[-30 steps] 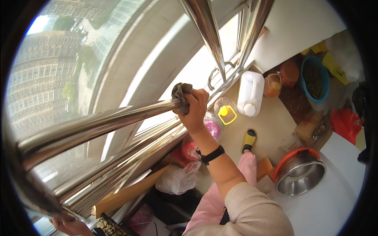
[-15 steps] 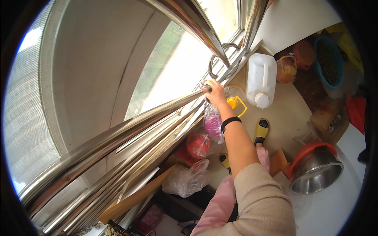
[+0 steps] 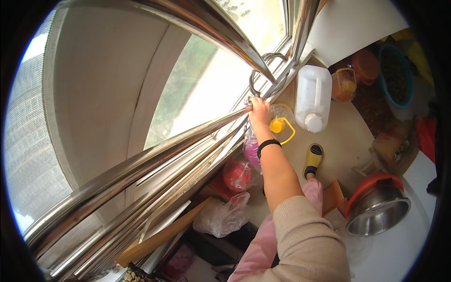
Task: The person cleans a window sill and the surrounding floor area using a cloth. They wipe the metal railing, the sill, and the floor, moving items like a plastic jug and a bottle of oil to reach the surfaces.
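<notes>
My right hand (image 3: 260, 114) reaches forward with a black band (image 3: 268, 146) on its wrist. Its fingers are closed at the far end of a shiny metal rail (image 3: 183, 135) that runs along the window. A small grey metal piece (image 3: 249, 100) shows at the fingertips; the finger undersides are hidden. Just beyond the hand, a dark looped cable (image 3: 254, 83) hangs around the rail corner. Right beside the wrist stands a clear bottle with a yellow cap and handle (image 3: 278, 125). Under the forearm is a purple item in clear plastic (image 3: 252, 149). My left hand is out of view.
A white jug (image 3: 314, 94) stands on the floor (image 3: 345, 141) to the right. Farther right are a blue basin (image 3: 381, 77) and a steel bowl (image 3: 376, 218) with a red rim behind it. Plastic bags (image 3: 223, 218) and a wooden board (image 3: 159, 235) lie lower left.
My right forearm has swung slightly left, and the hand stays at the rail's end. The view has shifted a little, and my left shoe is now mostly hidden.
</notes>
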Demonstrator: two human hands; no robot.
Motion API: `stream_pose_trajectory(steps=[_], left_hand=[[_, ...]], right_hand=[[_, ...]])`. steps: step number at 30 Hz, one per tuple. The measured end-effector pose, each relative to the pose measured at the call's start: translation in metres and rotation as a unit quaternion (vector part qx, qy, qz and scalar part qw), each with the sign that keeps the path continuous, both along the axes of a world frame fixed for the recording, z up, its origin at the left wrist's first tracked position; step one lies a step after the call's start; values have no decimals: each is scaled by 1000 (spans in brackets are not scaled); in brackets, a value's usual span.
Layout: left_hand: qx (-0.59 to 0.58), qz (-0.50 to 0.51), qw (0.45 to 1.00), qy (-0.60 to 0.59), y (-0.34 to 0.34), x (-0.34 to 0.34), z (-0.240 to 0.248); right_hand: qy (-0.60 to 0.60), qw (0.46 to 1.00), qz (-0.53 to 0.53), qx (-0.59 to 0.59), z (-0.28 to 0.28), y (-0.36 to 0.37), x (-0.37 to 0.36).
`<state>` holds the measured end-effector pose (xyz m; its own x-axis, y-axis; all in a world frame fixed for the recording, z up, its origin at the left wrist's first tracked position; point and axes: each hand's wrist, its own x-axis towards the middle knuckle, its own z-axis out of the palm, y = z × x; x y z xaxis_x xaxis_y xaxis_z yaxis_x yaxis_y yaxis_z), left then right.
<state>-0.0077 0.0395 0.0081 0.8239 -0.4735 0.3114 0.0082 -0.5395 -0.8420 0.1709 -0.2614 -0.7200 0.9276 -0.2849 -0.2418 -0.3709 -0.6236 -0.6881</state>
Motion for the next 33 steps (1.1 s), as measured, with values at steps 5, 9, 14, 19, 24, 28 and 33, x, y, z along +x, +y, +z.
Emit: stream_pose_trajectory(steps=[5, 9, 14, 19, 24, 28, 33], left_hand=[[-32, 1, 999, -5, 4, -5, 0], [-49, 6, 999, -5, 8, -6, -6], [-58, 10, 998, -4, 12, -4, -12], [-81, 12, 997, -11, 17, -5, -15], [-110, 5, 994, -27, 22, -13, -12], [-134, 8, 990, -36, 27, -18, -12], [-153, 20, 987, -51, 40, -18, -16]], right_hand=[[67, 993, -62, 71, 20, 0, 2], [83, 991, 13, 102, 31, -60, 12], [-53, 994, 40, -90, 12, -73, 29], [34, 997, 60, -26, -3, -34, -1], [46, 994, 69, 75, -1, -28, 3], [88, 982, 9, 164, 8, -74, 7], [-87, 986, -107, 88, 27, -147, 40]])
